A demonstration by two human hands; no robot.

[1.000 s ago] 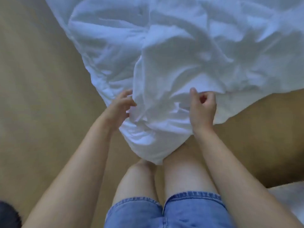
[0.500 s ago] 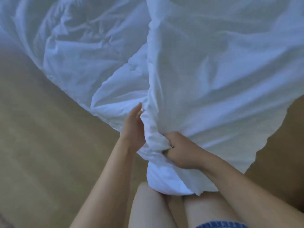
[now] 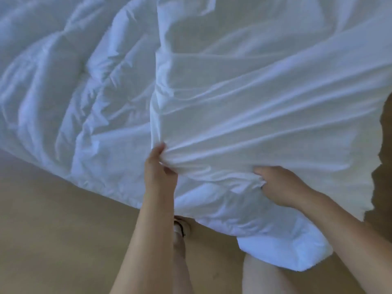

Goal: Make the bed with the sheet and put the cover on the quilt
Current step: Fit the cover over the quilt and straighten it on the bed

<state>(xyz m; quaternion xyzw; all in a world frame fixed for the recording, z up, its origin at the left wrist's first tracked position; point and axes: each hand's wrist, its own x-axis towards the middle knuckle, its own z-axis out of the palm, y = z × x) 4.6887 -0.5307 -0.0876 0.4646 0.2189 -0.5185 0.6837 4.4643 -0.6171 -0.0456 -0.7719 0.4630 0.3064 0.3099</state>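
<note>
A puffy white quilt (image 3: 63,92) fills the upper left, its stitched squares showing. A thin white cover (image 3: 265,92) lies over the quilt's right part, with its open edge running down the middle. My left hand (image 3: 159,168) pinches that cover edge at the bottom centre. My right hand (image 3: 280,185) grips bunched cover fabric further right, fingers curled into it. One covered quilt corner (image 3: 297,251) hangs down over my legs.
A tan wooden floor (image 3: 53,230) spreads below and to the left of the bedding. My bare legs (image 3: 265,279) and one foot (image 3: 180,228) stand under the hanging corner. Floor also shows at the far right edge.
My hands have spread apart along the cover's edge and stretched the fabric. The view has shifted, so the bare quilt now shows on the left.
</note>
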